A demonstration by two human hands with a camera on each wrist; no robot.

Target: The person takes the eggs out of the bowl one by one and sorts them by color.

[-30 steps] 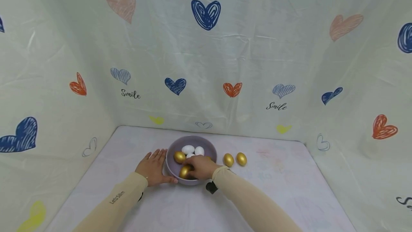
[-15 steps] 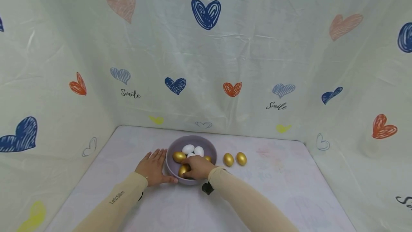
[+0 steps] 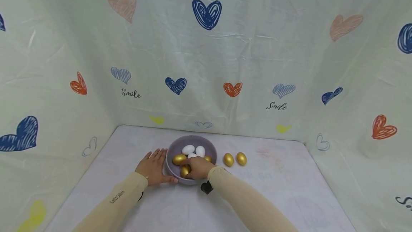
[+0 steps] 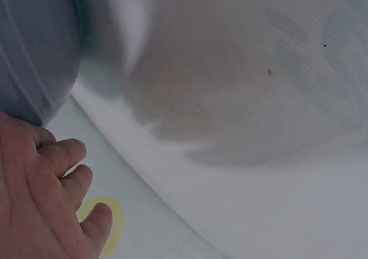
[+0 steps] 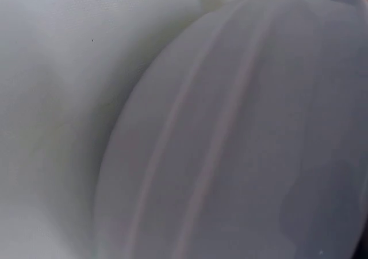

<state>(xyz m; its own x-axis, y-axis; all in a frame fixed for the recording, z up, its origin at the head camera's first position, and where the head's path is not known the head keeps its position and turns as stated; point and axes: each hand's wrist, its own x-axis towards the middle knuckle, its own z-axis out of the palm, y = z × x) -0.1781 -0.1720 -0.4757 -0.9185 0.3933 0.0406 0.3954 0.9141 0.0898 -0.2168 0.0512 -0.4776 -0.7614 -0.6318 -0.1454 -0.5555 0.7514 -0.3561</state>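
A purple bowl (image 3: 210,146) holds white eggs (image 3: 188,149) toward the back and golden eggs (image 3: 178,159) around them. My right hand (image 3: 201,167) reaches in over the near right rim, thumb and forefinger about a golden egg (image 3: 185,171) at the front; its other fingers are hidden. My left hand (image 3: 153,167) lies spread at the bowl's left side, thumb along the near rim. In the left wrist view, that hand's fingers (image 4: 66,155) extend beside the bowl's wall (image 4: 37,46). The right wrist view is mostly filled by the bowl's outer wall (image 5: 230,127).
Two more golden eggs (image 3: 228,159) (image 3: 241,158) lie on the white-covered table (image 3: 283,189), right of the bowl. A white curtain (image 3: 206,56) printed with hearts rises behind the table and at both sides.
My right hand has shifted slightly left in the bowl. The golden egg at its fingers sits lower among the others, and the left golden egg has rolled a little. The left hand stays put.
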